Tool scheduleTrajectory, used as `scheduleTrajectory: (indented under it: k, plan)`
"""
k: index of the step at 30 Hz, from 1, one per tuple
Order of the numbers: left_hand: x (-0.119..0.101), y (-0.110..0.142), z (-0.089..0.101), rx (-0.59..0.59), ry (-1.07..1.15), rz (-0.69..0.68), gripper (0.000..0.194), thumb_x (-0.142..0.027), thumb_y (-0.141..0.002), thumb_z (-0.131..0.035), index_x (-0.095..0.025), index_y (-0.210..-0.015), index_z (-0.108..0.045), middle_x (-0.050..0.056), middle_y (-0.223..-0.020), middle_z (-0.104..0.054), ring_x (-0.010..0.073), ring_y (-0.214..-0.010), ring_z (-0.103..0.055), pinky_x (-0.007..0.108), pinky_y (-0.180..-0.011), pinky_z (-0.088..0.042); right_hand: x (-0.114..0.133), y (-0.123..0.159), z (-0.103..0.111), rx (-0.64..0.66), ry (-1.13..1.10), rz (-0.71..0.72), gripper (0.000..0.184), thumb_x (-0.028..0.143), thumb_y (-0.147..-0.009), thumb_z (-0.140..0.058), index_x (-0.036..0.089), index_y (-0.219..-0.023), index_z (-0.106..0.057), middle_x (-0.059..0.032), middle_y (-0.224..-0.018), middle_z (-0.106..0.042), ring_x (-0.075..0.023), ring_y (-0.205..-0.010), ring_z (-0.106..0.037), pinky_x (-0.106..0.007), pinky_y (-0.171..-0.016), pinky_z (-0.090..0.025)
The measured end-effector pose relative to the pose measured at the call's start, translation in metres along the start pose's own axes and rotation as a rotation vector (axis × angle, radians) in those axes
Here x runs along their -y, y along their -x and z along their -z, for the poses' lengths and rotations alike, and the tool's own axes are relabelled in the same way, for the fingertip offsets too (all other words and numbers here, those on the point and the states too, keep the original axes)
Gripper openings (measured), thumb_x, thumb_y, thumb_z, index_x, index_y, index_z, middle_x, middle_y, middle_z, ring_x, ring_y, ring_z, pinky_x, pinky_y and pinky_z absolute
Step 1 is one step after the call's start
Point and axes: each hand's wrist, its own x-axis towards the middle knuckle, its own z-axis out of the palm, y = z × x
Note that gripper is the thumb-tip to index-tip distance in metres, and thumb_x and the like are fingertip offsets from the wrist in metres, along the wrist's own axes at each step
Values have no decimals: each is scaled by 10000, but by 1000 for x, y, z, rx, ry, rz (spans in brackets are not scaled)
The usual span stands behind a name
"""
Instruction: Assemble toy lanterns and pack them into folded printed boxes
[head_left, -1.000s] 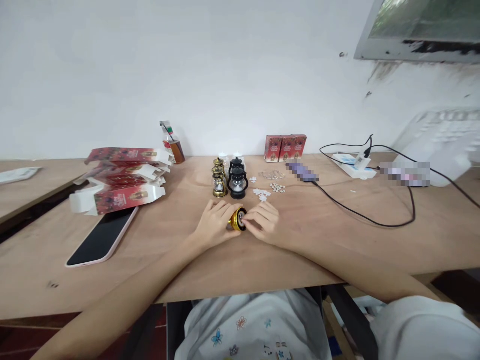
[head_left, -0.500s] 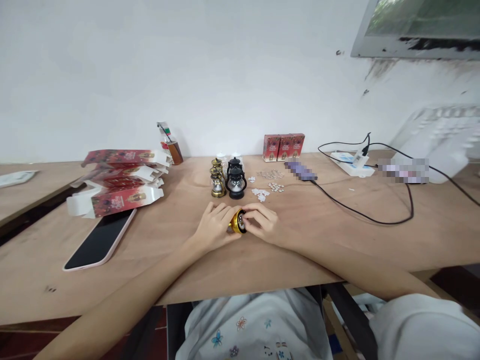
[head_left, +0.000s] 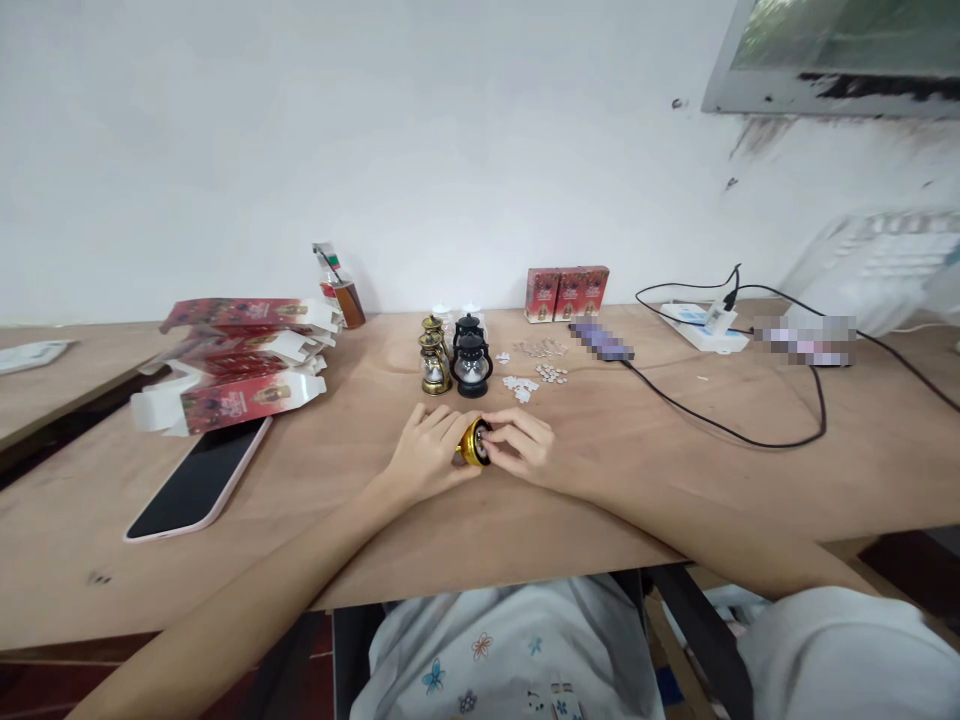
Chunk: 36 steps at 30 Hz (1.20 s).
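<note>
My left hand (head_left: 427,455) is wrapped round a small gold lantern (head_left: 469,446), tipped on its side with its dark, open underside facing right. At that underside, the fingertips of my right hand (head_left: 527,446) are bent together; whatever they pinch is too small to make out. Just beyond my hands stand upright mini lanterns: gold ones (head_left: 434,370), black ones (head_left: 472,372) and white ones (head_left: 442,316) behind. To their right lie small white pieces (head_left: 520,385), round button-like discs (head_left: 553,374) and a scatter of thin clear bits (head_left: 541,348).
On the left, a pile of opened red cartons (head_left: 247,402) overlaps a phone (head_left: 199,485). A drink bottle (head_left: 346,300) and red boxes (head_left: 570,294) stand by the wall. Rightward are a blurred purple device (head_left: 602,341), its black cable (head_left: 739,437) and a power strip (head_left: 701,328).
My hands and the gold lantern stay in nearly the same place. My right fingertips have shifted slightly at the lantern's underside.
</note>
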Motion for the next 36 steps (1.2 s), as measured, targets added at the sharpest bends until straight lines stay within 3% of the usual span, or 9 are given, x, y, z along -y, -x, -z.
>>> scheduleTrajectory:
  k: [11,20,25,36]
  plan:
    - [0,1,-2,1,17,-29,433,-396,-806,-559,-132,-1147,-527,84,-898,-673,235,-791,-557,353,-693,-298,1,-2,1,-17,39,45,70,116,-818,-561,184,-827,-576,-81,-843,-641,-148,-788,-645,-254,-693,-557]
    - [2,1,-3,5,6,-63,450,-410,-822,-540,-152,-1190,-521,85,-921,-674,236,-812,-560,356,-687,-295,-1,2,3,80,43,20,72,133,-823,-551,195,-836,-587,-84,-863,-639,-160,-802,-638,-272,-684,-556]
    - [2,1,-2,-15,-2,-81,441,-408,-825,-542,-133,-1170,-531,90,-909,-680,233,-795,-560,353,-684,-291,-1,0,4,53,64,71,72,126,-823,-551,183,-849,-587,-89,-849,-641,-162,-797,-638,-267,-680,-557]
    - [2,1,-1,19,5,-7,453,-431,-801,-554,-150,-1155,-544,91,-903,-678,238,-798,-562,352,-689,-307,-2,0,2,45,0,30,114,137,-830,-546,190,-918,-596,-92,-903,-656,-172,-863,-652,-285,-736,-560]
